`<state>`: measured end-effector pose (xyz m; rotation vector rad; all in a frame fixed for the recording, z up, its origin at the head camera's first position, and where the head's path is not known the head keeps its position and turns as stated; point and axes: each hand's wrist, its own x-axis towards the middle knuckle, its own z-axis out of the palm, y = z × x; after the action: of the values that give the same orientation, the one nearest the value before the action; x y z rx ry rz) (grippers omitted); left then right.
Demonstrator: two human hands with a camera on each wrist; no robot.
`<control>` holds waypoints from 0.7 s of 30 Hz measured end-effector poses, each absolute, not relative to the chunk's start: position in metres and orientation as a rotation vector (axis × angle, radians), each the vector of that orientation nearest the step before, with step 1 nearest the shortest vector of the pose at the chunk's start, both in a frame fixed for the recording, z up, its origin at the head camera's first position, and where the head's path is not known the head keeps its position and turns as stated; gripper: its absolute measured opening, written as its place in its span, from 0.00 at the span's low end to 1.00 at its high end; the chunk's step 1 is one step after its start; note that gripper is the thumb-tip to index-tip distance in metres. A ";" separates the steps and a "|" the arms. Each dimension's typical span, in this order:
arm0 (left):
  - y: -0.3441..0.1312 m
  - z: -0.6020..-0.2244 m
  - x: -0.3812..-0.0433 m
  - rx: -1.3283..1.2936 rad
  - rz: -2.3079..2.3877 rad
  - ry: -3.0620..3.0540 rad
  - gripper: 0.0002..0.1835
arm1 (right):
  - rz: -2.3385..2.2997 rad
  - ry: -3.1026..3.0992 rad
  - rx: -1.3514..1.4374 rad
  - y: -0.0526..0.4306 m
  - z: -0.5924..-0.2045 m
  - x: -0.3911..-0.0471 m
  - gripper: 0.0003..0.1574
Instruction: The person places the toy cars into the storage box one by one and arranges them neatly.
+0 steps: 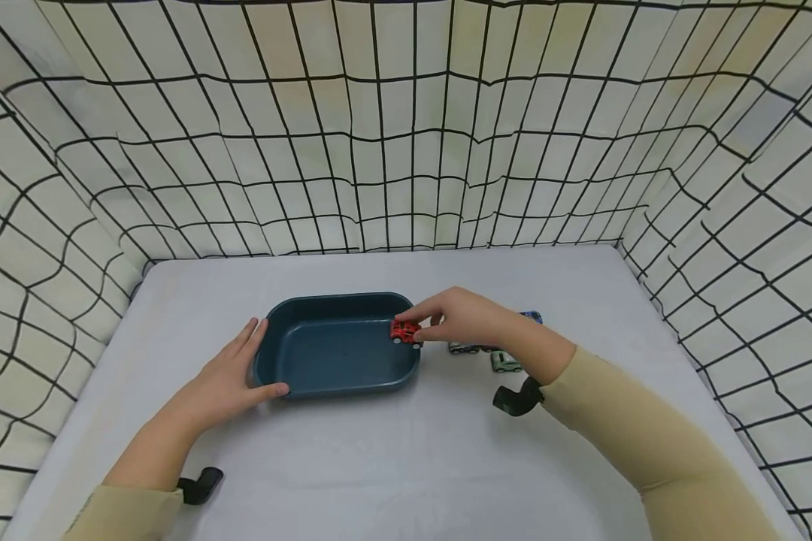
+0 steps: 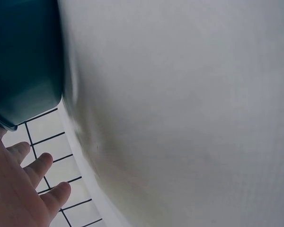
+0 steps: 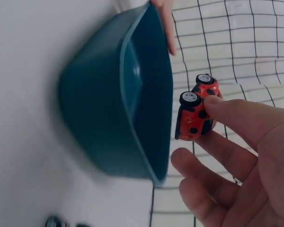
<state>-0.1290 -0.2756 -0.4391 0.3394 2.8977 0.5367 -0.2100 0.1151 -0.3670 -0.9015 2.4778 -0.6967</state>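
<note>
My right hand [image 1: 463, 319] pinches a red toy car [image 1: 404, 330] between thumb and fingers, above the right end of a dark teal tub [image 1: 338, 357]. Black spots and white-hubbed wheels show on the car [image 3: 197, 111] in the right wrist view, where it overlaps the netting beyond the tub's rim. At the tub's left end rests my left hand [image 1: 219, 379], its fingers extended along the side and its thumb at the near rim. In the left wrist view, spread fingers [image 2: 40, 168] show beside the tub's wall [image 2: 28, 61]. No cars show inside the tub.
Several more toy cars stand on the white table right of the tub: a pale green one [image 1: 506, 362], a dark one [image 1: 463, 348] and a blue one [image 1: 531, 316] partly behind my right forearm. Black-lined white netting [image 1: 392, 158] encloses the back and sides.
</note>
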 end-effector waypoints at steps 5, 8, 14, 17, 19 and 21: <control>-0.274 -0.439 -0.129 0.332 0.551 2.894 0.67 | -0.668 2.424 -0.996 0.078 -0.373 -0.216 0.27; -0.274 -0.439 -0.129 0.324 0.553 2.891 0.68 | -0.667 2.386 -1.029 0.057 -0.380 -0.220 0.26; -0.273 -0.439 -0.130 0.295 0.550 2.881 0.69 | -0.636 2.340 -1.062 0.021 -0.393 -0.221 0.26; -0.274 -0.439 -0.131 0.296 0.551 2.878 0.69 | -0.597 2.342 -1.056 0.007 -0.399 -0.222 0.26; -0.274 -0.439 -0.131 0.297 0.557 2.873 0.69 | -0.585 2.337 -1.048 -0.001 -0.404 -0.223 0.25; -0.274 -0.439 -0.131 0.295 0.565 2.868 0.68 | -0.572 2.331 -1.044 -0.009 -0.411 -0.225 0.24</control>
<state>-0.1305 -0.2740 -0.4391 0.2951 2.8681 0.5652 -0.2252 -0.0088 -0.4107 -1.0439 2.3307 -0.5717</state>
